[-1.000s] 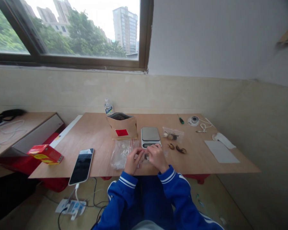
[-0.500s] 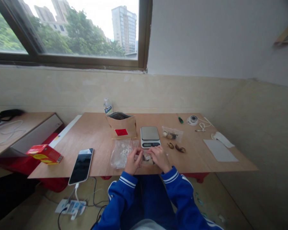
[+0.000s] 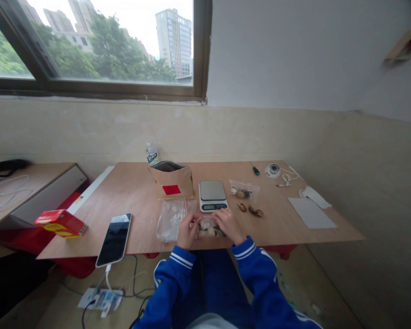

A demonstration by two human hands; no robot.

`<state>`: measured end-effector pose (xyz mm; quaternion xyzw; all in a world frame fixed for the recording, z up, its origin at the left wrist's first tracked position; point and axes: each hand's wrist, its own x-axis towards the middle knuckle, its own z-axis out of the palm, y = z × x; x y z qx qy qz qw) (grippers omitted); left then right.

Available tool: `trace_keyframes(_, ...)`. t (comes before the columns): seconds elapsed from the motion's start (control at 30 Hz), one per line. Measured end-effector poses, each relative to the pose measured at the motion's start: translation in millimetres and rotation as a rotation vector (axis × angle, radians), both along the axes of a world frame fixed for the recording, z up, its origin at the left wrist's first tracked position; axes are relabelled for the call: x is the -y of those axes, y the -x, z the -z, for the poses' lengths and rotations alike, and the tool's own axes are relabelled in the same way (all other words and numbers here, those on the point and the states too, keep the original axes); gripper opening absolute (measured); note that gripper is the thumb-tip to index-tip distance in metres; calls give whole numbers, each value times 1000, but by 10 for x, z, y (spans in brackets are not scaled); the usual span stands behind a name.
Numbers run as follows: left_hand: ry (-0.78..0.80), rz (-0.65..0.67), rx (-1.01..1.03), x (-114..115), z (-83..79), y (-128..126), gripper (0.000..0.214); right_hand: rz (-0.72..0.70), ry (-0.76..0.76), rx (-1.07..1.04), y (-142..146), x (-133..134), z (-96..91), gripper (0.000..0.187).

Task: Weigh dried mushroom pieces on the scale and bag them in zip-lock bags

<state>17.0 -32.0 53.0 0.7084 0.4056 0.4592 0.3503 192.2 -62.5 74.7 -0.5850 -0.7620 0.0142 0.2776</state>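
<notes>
Plastic zip bag with small pieces sits between my left hand and right hand, fingers pinching its edges. If I pull unevenly, pieces may spill beside the scale.

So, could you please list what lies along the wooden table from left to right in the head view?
Red box → phone → brown paper pouch → digital scale → clear bag of pieces → white sheet.
</notes>
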Motion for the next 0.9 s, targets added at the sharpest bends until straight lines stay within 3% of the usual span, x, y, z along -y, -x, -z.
trace_keyframes(0.27, 25, 1, -22, 11, 21, -5, 20, 52, -108, 54, 95, 31, 144, 25)
trace_keyframes(0.47, -10, -9, -56, 28, 18, 14, 21, -12, -46, -7, -31, 105, 99, 20)
trace_keyframes(0.77, 0, 57, -62, -53, -16, 74, 21, 120, -103, 16, 0, 98, 173, 28)
trace_keyframes(0.9, 3, 39, -54, -36, -40, 90, 20, 86, -73, -6, -13, 97, 150, 28)
